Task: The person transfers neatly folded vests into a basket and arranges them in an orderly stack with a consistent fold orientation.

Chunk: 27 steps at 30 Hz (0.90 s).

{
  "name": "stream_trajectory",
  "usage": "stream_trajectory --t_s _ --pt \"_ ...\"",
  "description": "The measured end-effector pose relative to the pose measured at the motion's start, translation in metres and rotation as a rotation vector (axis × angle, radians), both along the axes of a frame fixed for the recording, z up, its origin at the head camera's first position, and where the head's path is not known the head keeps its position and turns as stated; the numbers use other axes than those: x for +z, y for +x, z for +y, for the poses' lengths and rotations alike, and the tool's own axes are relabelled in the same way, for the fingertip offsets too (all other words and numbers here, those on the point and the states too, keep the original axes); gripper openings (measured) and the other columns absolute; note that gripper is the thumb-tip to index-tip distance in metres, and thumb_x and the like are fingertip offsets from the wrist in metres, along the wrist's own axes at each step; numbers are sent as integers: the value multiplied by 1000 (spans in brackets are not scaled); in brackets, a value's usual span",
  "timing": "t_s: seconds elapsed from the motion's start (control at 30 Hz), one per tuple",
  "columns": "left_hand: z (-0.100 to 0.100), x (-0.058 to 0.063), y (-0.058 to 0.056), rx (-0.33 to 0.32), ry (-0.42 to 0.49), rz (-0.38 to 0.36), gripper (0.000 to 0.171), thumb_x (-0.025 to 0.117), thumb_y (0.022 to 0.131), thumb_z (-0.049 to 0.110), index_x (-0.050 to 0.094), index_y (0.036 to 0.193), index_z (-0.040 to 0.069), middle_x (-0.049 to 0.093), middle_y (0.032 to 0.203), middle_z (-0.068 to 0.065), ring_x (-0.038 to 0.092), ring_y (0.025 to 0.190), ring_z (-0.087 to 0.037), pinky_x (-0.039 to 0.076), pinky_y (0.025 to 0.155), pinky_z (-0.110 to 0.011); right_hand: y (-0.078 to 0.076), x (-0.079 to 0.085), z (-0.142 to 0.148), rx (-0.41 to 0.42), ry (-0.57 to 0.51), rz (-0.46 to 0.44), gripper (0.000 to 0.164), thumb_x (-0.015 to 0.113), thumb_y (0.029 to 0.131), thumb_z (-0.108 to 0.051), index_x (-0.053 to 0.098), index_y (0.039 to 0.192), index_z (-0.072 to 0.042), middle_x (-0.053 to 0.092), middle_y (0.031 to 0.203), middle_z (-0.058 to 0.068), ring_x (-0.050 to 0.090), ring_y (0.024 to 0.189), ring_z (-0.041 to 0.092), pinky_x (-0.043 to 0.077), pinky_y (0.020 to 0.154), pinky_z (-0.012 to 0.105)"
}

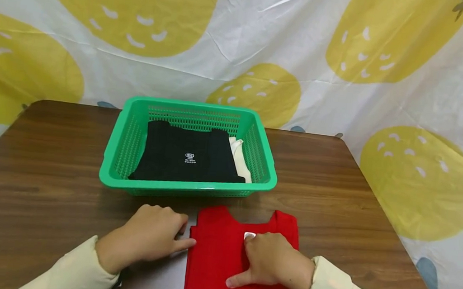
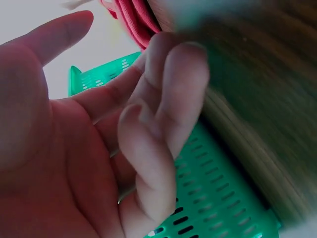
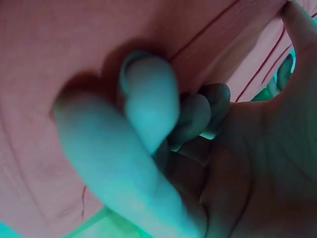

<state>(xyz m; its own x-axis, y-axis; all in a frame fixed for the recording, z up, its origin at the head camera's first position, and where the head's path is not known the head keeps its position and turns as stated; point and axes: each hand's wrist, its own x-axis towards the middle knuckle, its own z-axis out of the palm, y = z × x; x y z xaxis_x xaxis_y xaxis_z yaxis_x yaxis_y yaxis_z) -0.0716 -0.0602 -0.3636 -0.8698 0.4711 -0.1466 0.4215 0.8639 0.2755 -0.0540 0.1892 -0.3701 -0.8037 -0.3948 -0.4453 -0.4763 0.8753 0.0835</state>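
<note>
Low in the frame, the right hand pressed curled fingers on the soft, light red garment, apparently gripping nothing, while the left hand rested loosely curled, fingertips at its left edge, best pinched there.

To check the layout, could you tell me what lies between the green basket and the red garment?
Only bare wooden table separates green basket from red garment, seen in the head view.

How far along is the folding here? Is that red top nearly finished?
Done, it seems: a folded black garment lies in the green basket, with a cream one beside it. In hand: the red top lies flat on the table, the right hand resting on it and the left hand at its edge. Left: probably finishing its fold and moving it into the basket.
</note>
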Motion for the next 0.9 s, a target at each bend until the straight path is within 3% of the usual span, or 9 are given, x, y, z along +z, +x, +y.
stream_trajectory --t_s 0.27,0.53,0.9 --pt "-7 -3 -2 21 -97 93 42 75 80 52 56 69 17 47 55 3 49 52 -15 41 53 -35 -3 -2 -30 85 57 48 93 57 73 -86 68 123 -9 73 104 6 68 77 20 56 67 34" --pt "-16 -2 -6 45 -235 188 51 74 79 57 52 58 16 48 51 0 50 50 -18 45 51 -36 -13 2 -57 83 35 -33 78 64 72 -81 70 109 -12 70 93 2 63 72 16 57 67 32" --pt "-21 4 -3 49 -263 243 49 80 75 54 56 57 15 53 52 -2 54 51 -21 46 51 -38 -19 2 -73 136 15 -7 71 61 75 -82 72 94 -14 68 85 1 62 68 14 55 64 31"
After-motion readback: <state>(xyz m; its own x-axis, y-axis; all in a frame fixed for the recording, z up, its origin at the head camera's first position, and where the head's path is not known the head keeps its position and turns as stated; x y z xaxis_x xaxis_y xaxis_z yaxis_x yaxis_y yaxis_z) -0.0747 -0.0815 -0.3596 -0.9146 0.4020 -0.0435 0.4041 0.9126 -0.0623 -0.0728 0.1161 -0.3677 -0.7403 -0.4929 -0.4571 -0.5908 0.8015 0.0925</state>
